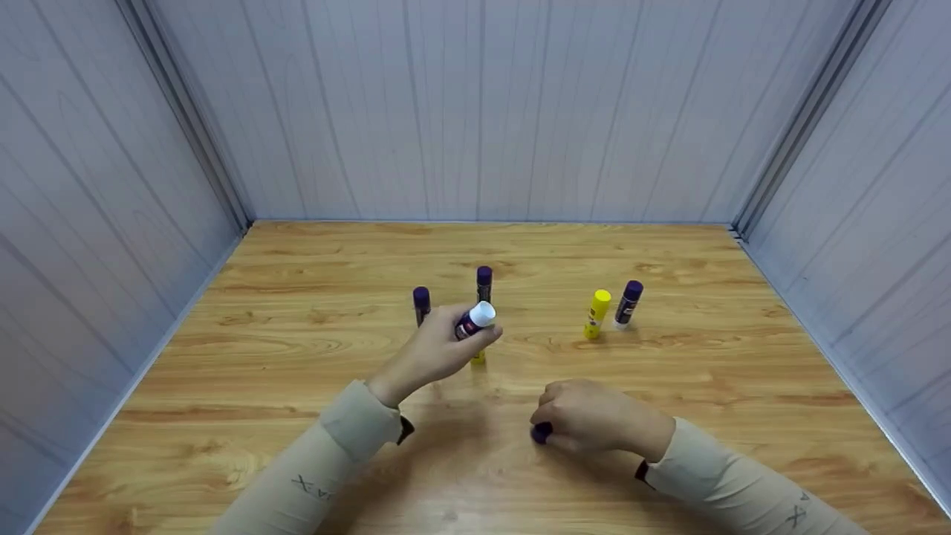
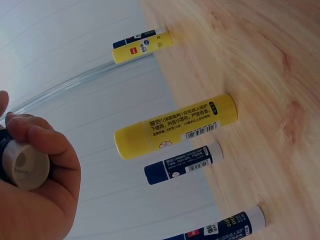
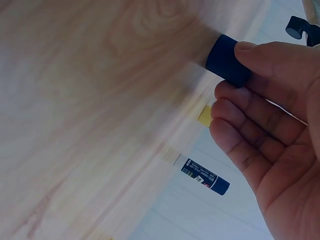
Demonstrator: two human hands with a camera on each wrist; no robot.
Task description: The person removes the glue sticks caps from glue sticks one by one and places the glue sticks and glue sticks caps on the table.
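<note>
In the head view my left hand (image 1: 431, 348) grips a dark glue stick (image 1: 468, 327) above the table, its white end tilted up and its other end hidden by the hand. The left wrist view shows the fingers curled round it near the round white end (image 2: 29, 167). To the right and nearer the front edge, my right hand (image 1: 598, 417) pinches a dark blue cap (image 1: 541, 432) low over the tabletop. Thumb and fingertips hold the cap (image 3: 227, 61) by its side in the right wrist view.
Beyond my left hand stand two dark glue sticks (image 1: 421, 303) and a yellow one (image 1: 478, 358), partly hidden behind the hand. Farther right, a yellow glue stick (image 1: 596, 315) stands beside a dark one (image 1: 628, 303). Pale panel walls (image 1: 475, 111) bound the wooden table (image 1: 297, 386).
</note>
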